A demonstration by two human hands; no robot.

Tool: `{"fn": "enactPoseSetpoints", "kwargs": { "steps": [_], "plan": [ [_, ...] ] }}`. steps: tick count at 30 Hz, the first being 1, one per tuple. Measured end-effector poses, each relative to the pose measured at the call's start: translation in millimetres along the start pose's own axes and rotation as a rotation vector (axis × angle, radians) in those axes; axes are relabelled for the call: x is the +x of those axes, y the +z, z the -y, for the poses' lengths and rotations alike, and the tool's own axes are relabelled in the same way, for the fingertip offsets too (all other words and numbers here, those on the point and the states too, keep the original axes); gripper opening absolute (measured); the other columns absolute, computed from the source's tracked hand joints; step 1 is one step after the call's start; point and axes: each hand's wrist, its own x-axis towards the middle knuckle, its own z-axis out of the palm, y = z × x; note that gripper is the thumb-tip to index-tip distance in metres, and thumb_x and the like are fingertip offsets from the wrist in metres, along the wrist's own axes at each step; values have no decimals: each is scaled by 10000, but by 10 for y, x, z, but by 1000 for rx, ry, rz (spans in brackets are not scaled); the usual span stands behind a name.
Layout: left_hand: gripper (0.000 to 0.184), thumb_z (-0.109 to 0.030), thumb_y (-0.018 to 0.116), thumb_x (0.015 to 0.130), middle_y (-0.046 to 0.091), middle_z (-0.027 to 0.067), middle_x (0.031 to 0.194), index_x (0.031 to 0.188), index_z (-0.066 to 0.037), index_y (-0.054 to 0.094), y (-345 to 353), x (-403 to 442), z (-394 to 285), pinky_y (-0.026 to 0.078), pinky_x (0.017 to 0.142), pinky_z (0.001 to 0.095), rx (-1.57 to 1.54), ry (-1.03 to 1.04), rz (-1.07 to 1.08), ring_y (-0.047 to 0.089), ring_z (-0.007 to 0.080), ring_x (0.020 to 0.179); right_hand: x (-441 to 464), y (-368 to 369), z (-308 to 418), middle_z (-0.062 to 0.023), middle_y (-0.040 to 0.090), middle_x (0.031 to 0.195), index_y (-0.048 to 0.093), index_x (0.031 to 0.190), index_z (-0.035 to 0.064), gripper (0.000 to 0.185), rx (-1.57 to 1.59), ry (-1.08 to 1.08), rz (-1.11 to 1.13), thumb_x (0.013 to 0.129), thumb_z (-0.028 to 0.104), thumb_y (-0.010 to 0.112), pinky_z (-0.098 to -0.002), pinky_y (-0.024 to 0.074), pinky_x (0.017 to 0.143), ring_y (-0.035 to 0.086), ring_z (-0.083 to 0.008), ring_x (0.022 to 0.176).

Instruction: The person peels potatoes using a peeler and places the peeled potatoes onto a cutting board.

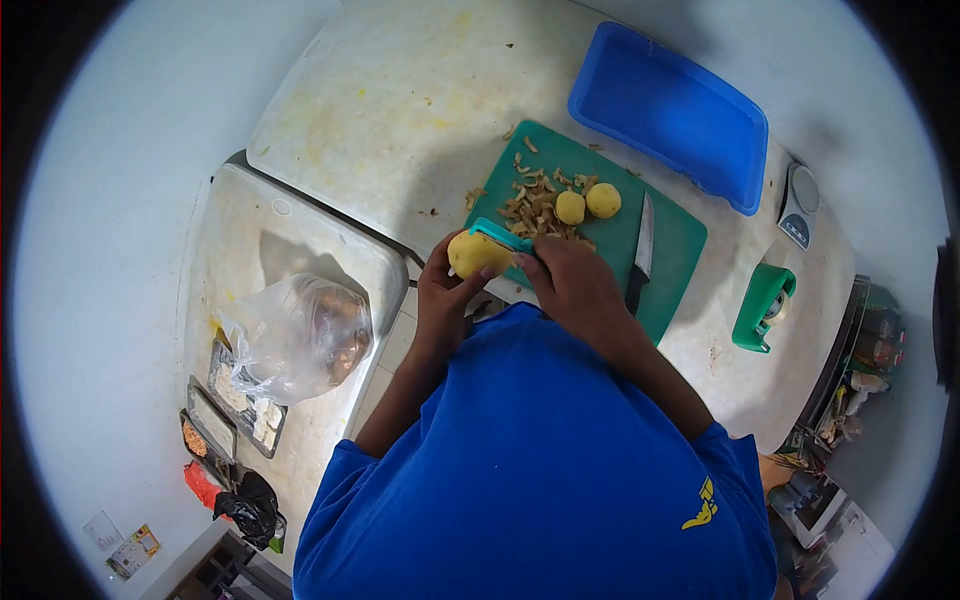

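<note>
My left hand (445, 293) is closed around a yellow, mostly peeled potato (472, 258), held just off the near left edge of a green cutting board (655, 232). In my right hand (575, 280) is a teal peeler (500, 235), its head lying against the top of the potato. Two peeled potatoes (602, 200) rest on the board beyond my hands. Brown potato peelings (535, 205) are heaped beside them. A knife (645, 235) with a dark handle lies on the board, right of my right hand.
A blue tray (670, 105) stands behind the board. Toward the right are a kitchen scale (799, 205) and a green tape dispenser (764, 308). On the left table (315, 215) sit a clear plastic bag (300, 335) with brownish contents and several dark trays (250, 400).
</note>
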Motion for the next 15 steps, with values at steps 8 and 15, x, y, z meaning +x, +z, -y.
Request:
{"fn": "enactPoseSetpoints", "kwargs": {
  "steps": [8,15],
  "plan": [
    [594,-4,742,800,562,114,1239,1325,-4,464,-36,-86,-29,529,918,324,55,63,-40,620,211,1080,115,63,20,-185,641,838,572,855,13,331,-210,79,29,974,318,526,-506,469,650,625,-400,760],
    [602,-19,748,783,567,118,1195,1292,-19,426,-154,-87,-11,503,948,347,27,54,-55,590,209,1110,184,-206,-213,-192,614,813,573,885,-2,336,-187,222,64,968,322,548,-481,486,714,625,-392,811]
  ]
}}
